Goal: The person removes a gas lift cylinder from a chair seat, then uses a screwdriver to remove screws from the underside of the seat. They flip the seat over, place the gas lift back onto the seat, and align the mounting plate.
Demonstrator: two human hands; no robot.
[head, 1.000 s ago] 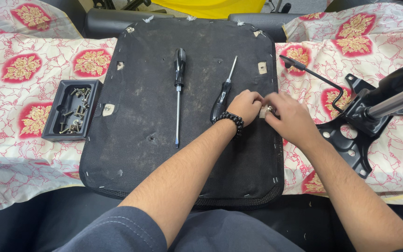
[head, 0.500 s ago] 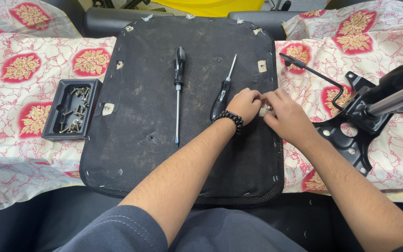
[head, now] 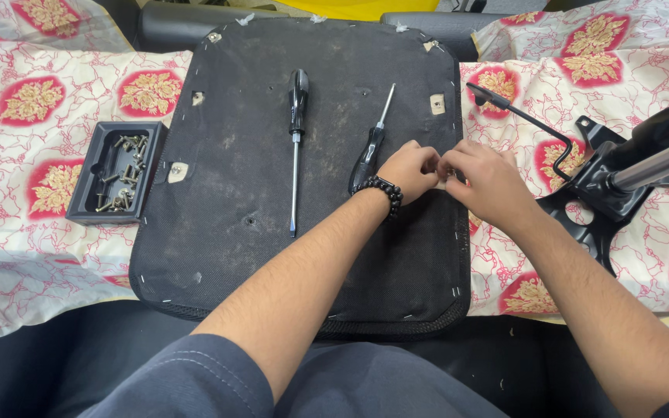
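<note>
A black fabric-covered seat base lies underside up on a patterned cloth. My left hand, with a dark bead bracelet at the wrist, and my right hand meet near the panel's right edge. Their fingertips pinch together over a small pale piece that is mostly hidden. Two black-handled screwdrivers rest on the panel: a long one in the middle and a shorter one just left of my left hand.
A black tray holding several screws sits to the left of the panel. A black metal chair mechanism with a lever and a cylinder lies at the right. The red and white cloth covers the surface.
Both hands stay together at the panel's right edge, with only slight finger movement. The tools and tray have not moved.
</note>
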